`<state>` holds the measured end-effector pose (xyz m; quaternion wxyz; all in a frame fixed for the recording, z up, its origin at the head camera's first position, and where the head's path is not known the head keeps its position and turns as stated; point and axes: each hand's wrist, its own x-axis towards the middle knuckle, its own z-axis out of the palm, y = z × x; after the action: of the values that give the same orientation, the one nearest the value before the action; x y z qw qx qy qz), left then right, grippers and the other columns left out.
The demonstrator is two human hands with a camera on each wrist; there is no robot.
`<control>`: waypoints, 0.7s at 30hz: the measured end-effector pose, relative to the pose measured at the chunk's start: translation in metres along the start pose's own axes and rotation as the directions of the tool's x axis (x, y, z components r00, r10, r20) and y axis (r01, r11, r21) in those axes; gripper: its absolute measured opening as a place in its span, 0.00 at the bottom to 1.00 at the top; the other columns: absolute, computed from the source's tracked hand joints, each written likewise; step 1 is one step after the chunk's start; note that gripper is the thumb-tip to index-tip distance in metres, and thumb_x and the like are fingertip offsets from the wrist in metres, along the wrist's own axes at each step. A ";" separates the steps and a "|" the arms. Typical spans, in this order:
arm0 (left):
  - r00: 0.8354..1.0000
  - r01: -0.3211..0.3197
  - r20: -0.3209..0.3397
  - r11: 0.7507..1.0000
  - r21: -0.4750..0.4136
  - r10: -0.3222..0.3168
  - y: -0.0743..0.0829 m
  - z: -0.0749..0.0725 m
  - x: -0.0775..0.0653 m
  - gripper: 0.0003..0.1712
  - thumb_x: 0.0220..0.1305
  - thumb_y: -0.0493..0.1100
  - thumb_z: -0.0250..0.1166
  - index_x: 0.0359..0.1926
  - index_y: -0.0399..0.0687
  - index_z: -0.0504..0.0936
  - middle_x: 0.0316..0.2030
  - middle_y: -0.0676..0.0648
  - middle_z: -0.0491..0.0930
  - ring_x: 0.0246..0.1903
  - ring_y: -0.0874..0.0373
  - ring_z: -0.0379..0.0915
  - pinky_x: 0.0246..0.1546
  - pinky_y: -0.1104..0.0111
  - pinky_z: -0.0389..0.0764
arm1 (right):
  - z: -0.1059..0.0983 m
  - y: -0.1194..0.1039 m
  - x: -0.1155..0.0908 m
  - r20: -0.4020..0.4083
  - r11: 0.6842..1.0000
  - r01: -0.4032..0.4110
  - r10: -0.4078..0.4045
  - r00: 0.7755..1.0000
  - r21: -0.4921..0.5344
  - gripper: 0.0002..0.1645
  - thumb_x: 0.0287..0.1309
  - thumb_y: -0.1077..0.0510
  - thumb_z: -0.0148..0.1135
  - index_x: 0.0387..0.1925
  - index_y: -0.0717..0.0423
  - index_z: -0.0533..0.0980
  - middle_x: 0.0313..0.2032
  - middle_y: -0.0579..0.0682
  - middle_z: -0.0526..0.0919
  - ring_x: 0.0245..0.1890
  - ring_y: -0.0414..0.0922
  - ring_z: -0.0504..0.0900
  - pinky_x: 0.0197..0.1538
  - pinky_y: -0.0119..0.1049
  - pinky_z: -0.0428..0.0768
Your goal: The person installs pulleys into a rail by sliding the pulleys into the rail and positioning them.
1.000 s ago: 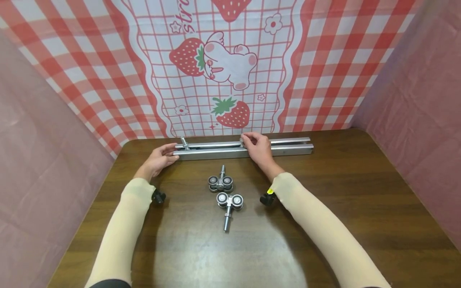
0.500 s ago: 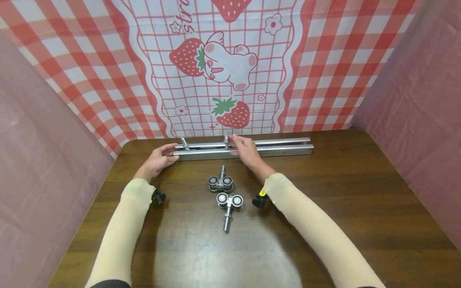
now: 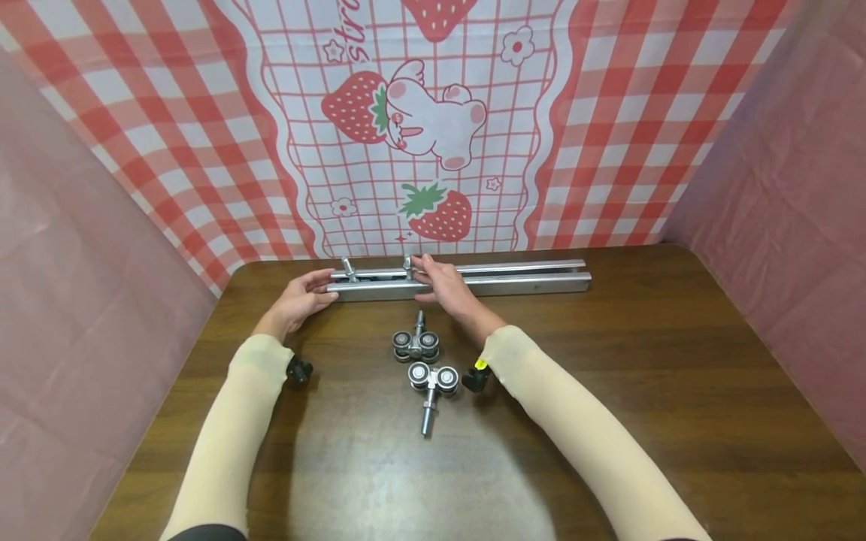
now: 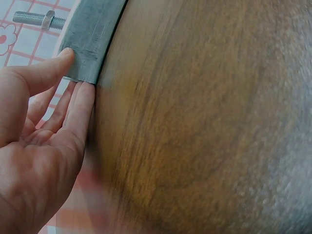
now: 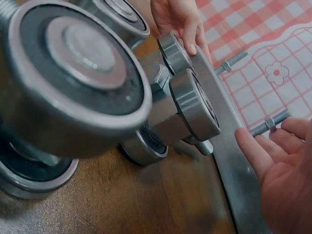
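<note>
Silver rail (image 3: 528, 287) at back of table (image 3: 663, 338); left bolt (image 3: 348, 267) tilted in slot, right bolt (image 3: 408, 263) upright

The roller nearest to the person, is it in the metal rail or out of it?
Out: the roller lies on the table, apart from the rail, its bolt pointing away from it.

Sideways red letters (image 3: 356, 34) "str", cut off, mark the cloth (image 3: 440, 128).

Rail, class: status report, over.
Left hand holds rail. Right hand beside right bolt. Left bolt untouched. Two trolleys in front, clear of rail.
</note>
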<state>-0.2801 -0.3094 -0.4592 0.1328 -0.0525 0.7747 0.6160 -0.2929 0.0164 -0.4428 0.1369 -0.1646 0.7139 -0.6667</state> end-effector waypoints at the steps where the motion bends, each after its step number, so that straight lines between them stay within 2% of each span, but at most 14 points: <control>1: 1.000 0.001 -0.002 1.000 0.000 -0.001 0.000 0.000 0.000 0.44 0.84 0.30 0.61 0.91 0.44 0.55 0.89 0.33 0.57 0.85 0.45 0.60 0.76 0.73 0.83 | 0.000 0.000 0.000 -0.003 1.000 0.001 -0.001 1.000 -0.003 0.37 0.95 0.47 0.30 0.85 0.67 0.63 0.86 0.64 0.64 0.83 0.65 0.71 0.73 0.59 0.88; 6: 1.000 0.005 -0.007 1.000 0.003 -0.005 0.001 0.000 0.000 0.43 0.84 0.30 0.60 0.91 0.44 0.55 0.89 0.33 0.58 0.85 0.46 0.60 0.81 0.69 0.80 | 0.000 0.000 0.001 -0.009 1.000 0.003 -0.003 1.000 -0.009 0.38 0.95 0.45 0.30 0.84 0.66 0.64 0.86 0.63 0.65 0.83 0.65 0.73 0.73 0.58 0.89; 21: 1.000 0.002 0.007 1.000 -0.003 -0.002 0.000 0.000 0.001 0.44 0.84 0.30 0.60 0.91 0.43 0.54 0.90 0.33 0.56 0.87 0.42 0.57 0.82 0.67 0.78 | -0.006 -0.009 -0.004 -0.009 0.999 0.028 -0.028 1.000 -0.019 0.39 0.95 0.45 0.27 0.83 0.69 0.65 0.86 0.66 0.65 0.84 0.65 0.70 0.73 0.59 0.88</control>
<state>-0.2807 -0.3092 -0.4593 0.1361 -0.0515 0.7731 0.6174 -0.2915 0.0228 -0.4339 0.1227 -0.1731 0.7185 -0.6624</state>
